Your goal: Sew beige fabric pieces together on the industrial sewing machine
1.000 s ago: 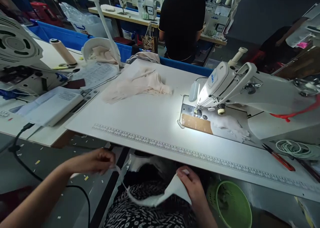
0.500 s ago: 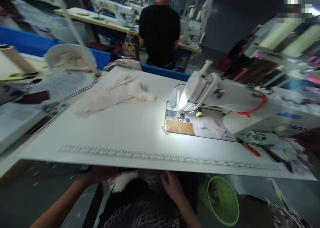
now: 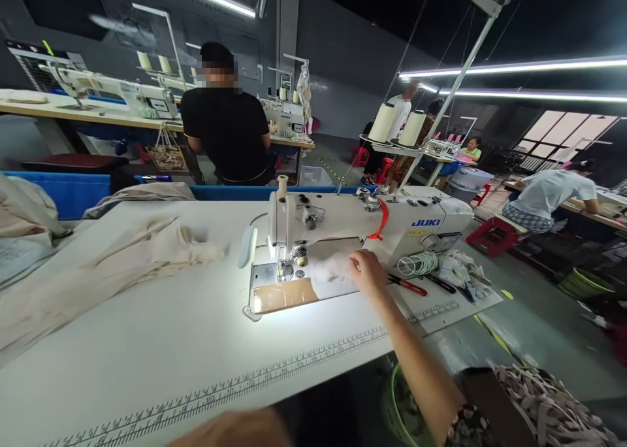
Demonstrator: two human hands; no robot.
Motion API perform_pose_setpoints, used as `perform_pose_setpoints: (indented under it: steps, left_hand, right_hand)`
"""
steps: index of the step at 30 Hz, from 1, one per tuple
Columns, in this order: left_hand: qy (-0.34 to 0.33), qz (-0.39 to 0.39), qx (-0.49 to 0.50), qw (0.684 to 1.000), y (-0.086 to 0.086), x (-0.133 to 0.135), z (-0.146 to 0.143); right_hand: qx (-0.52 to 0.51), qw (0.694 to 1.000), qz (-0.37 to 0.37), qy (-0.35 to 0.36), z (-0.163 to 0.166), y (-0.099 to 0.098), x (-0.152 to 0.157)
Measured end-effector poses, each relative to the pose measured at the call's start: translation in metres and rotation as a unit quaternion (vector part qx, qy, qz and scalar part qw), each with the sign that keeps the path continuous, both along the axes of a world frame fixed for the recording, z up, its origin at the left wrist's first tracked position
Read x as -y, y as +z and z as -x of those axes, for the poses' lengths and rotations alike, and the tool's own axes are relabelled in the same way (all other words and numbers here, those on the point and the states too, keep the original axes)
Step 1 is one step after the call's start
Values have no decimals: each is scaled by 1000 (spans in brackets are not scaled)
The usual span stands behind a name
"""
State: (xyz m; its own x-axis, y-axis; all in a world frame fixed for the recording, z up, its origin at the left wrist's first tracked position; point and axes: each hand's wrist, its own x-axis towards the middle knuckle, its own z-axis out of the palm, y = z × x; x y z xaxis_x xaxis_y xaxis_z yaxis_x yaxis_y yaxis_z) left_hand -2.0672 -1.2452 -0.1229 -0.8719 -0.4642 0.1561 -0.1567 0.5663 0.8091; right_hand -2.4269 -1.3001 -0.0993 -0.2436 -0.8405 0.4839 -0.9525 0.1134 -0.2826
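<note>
My right hand (image 3: 368,270) reaches across to the sewing machine bed, its fingers curled together at the right end of a small piece of white cloth (image 3: 333,266). This cloth lies under the arm of the white sewing machine (image 3: 333,218), right of the needle and presser foot (image 3: 284,270). A brown patch (image 3: 287,295) covers the front of the bed plate. At the bottom edge my left hand (image 3: 235,429) is blurred and cut off, low by the table's front edge; its fingers are hidden. Beige fabric (image 3: 132,257) is spread on the left of the table.
A printed ruler (image 3: 245,385) runs along the table's front edge. Red-handled snips (image 3: 411,286), a coil of pale cord (image 3: 417,263) and scraps (image 3: 463,274) lie right of the machine. A green basket (image 3: 392,401) stands below. A person in black (image 3: 225,133) sits ahead.
The view has swung up and to the right. My right hand has risen from my lap to the white cloth on the machine bed. The left hand now shows at the bottom edge.
</note>
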Motion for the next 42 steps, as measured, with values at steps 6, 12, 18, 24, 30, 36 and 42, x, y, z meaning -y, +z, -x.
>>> perform_pose_setpoints:
  steps: [6,12,18,24,30,36,42]
  left_hand:
    - [128,163,-48,977,24,76,158]
    - [266,191,42,944,12,140,224]
    - [237,178,-24,955,7,147,217]
    - [226,117,-69,965,10,146,211]
    - [193,138,-39,971,10,144,210]
    - [166,201,65,963,13,135,193]
    - [194,268,132,934,15,117,176]
  right_hand:
    - [-3,998,8,-66,9,-25,15]
    - [12,999,28,-15,12,-35,16]
    - [48,997,61,30,17,-31,16]
    - [85,992,84,43,10,-26,11]
    - [113,988,83,58,2,-23,8]
    - [115,993,-8,36,-6,-23,-6]
    - [-78,997,1,14,-11,-16,-17]
